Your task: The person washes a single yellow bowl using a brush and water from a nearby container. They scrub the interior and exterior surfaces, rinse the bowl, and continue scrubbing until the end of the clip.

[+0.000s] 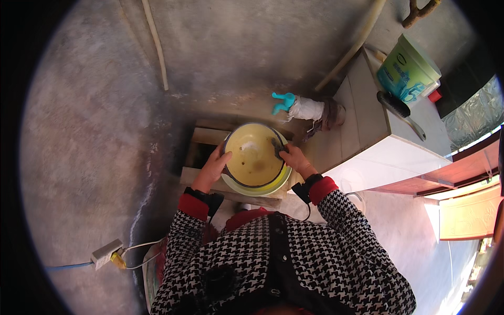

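Note:
A yellow enamel basin (256, 157) with a dark rim is held between my two hands. My left hand (214, 165) grips its left rim, thumb on top. With my right hand (295, 157) I grip the right rim and press a dark scouring pad or rag (276, 148) against the inside wall. Pale residue and small dark spots show on the basin's bottom. Beneath it is a wider light green basin (258, 193), mostly hidden, over a wooden slatted stand (208, 136).
A turquoise tap (284, 103) on a cloth-wrapped pipe (309, 109) stands beyond the basins. On the tiled counter (421, 145) at right are a green plastic bucket (405, 71) and a black-bristled brush (393, 104). A power strip (106, 252) with cords lies at lower left.

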Demonstrator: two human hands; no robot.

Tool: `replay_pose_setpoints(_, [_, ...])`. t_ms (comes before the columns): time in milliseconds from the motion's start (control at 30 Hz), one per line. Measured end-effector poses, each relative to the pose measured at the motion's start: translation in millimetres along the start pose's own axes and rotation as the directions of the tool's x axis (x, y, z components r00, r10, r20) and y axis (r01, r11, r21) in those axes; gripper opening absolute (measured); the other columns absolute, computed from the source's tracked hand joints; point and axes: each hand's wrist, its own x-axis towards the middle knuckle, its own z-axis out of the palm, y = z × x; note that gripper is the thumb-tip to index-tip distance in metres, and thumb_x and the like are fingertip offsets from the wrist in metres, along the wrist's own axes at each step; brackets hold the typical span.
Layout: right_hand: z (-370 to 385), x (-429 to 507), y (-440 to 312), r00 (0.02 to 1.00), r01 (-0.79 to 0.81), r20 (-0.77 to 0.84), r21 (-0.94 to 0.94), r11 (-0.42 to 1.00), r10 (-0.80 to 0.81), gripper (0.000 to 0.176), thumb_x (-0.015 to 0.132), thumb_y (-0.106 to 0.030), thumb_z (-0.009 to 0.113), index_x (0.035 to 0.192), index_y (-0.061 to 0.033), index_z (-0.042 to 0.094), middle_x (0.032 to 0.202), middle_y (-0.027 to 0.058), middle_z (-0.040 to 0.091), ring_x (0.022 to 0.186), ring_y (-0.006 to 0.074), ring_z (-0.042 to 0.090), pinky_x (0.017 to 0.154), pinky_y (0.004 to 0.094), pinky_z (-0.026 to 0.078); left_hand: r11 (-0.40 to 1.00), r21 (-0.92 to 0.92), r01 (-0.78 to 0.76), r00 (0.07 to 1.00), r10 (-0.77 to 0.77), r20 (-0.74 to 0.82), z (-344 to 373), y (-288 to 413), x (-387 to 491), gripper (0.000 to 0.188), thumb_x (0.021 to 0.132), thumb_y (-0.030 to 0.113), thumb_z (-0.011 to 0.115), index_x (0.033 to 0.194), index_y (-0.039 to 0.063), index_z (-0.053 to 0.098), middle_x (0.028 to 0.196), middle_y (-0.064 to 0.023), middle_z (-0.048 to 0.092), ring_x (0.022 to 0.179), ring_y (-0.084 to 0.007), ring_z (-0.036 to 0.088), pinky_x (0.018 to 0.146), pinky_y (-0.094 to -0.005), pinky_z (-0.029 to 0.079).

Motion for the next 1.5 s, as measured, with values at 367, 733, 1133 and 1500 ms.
replay_pose_setpoints(367, [44.8, -17.9, 16.8, 0.991, -0.050, -0.094, 0.405, 0.913, 0.096, 0.028, 0.083, -0.018, 0.052, 0.092, 0.0091, 0.051, 0.068, 0.0115, 0.058, 0.053, 0.0168, 0.059, 0.045, 0.0257, 0.044, 0.942, -0.329, 0.066, 0.971, -0.137, -0.198, 29.4, -63.3, -2.1, 0.038, 0.087, 0.012, 0.045, 0.124, 0.005, 0.038, 0.112, -0.0121, 0.053, 0.087, -0.0257, 0.060, 0.062, -0.0358, 0.053])
replay_pose_setpoints(733, [11.6, -5.4, 3.5, 0.903, 0.355, -0.080, -0.415, 0.838, -0.422, 0.030, 0.078, -0.016, 0.054, 0.106, -0.0039, 0.055, 0.090, 0.0221, 0.060, 0.082, 0.0372, 0.058, 0.072, 0.0428, 0.047, 0.984, -0.100, 0.145, 0.975, -0.160, -0.156, 41.2, -59.5, -12.6, 0.048, 0.082, 0.003, 0.040, 0.128, 0.007, 0.031, 0.115, -0.0108, 0.050, 0.088, -0.0229, 0.060, 0.055, -0.0332, 0.056])
replay_pose_setpoints(1133, [57.1, 5.3, -7.3, 0.814, 0.563, 0.552, -0.671, 0.482, -0.182, 0.020, 0.073, -0.014, 0.054, 0.092, -0.0074, 0.055, 0.079, 0.0165, 0.057, 0.074, 0.0341, 0.059, 0.066, 0.0441, 0.047, 0.994, -0.080, 0.077, 0.976, -0.091, -0.198, 49.5, -70.3, -20.7, 0.053, 0.080, 0.000, 0.041, 0.131, 0.010, 0.029, 0.115, -0.0112, 0.049, 0.090, -0.0255, 0.060, 0.054, -0.0372, 0.057])
replay_pose_setpoints(1500, [56.8, 1.6, -18.2, 0.833, 0.531, 0.532, -0.695, 0.485, -0.150, 0.021, 0.077, -0.018, 0.053, 0.093, -0.0060, 0.058, 0.084, 0.0139, 0.058, 0.073, 0.0337, 0.059, 0.068, 0.0426, 0.048, 0.980, -0.147, 0.134, 0.981, -0.152, -0.118, 48.3, -78.3, -19.9, 0.059, 0.078, -0.002, 0.043, 0.133, 0.008, 0.022, 0.114, -0.0130, 0.048, 0.087, -0.0250, 0.059, 0.051, -0.0332, 0.056])
